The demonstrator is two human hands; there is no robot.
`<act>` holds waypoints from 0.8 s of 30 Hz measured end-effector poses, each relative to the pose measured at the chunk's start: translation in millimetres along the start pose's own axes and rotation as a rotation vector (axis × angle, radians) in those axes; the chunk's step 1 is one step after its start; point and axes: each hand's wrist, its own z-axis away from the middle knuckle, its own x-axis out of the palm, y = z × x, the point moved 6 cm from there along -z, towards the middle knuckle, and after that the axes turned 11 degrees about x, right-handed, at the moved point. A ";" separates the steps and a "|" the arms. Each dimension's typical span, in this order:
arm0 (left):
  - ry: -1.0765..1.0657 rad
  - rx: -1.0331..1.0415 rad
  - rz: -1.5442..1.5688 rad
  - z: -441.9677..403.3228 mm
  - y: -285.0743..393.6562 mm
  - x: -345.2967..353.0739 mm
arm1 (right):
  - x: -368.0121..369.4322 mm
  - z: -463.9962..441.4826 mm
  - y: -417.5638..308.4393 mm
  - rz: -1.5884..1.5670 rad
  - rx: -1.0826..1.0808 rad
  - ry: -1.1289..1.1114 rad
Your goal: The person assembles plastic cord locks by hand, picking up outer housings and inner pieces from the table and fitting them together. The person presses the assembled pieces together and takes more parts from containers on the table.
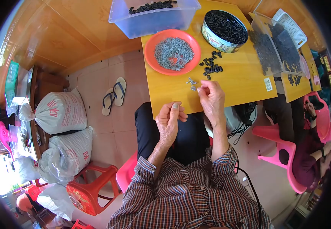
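Note:
My left hand (169, 120) is at the table's front edge, fingers curled and thumb pressed over them; whatever it may hold is too small to make out. Just right of it, my right hand (212, 98) hovers over the edge with thumb and fingertips drawn together, their contents hidden. Close to those fingertips lies a little heap of grey screw-like pieces (191, 82). Many more grey pieces (174, 52) fill a round orange plate (149, 57). Behind my right hand, small black plastic parts (211, 68) are scattered on the yellow table (242, 82).
A round tin (222, 45) full of black parts and a translucent tub (154, 19) stand at the back. Clear bins (276, 45) of black pieces are at right, near a seated person (307, 164) on a pink chair. Sacks (61, 112) and sandals (114, 95) lie left.

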 end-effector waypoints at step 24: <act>0.183 -0.791 0.851 44.3 -83.7 12.4 | 26.9 61.6 -38.7 0.229 -0.361 -0.167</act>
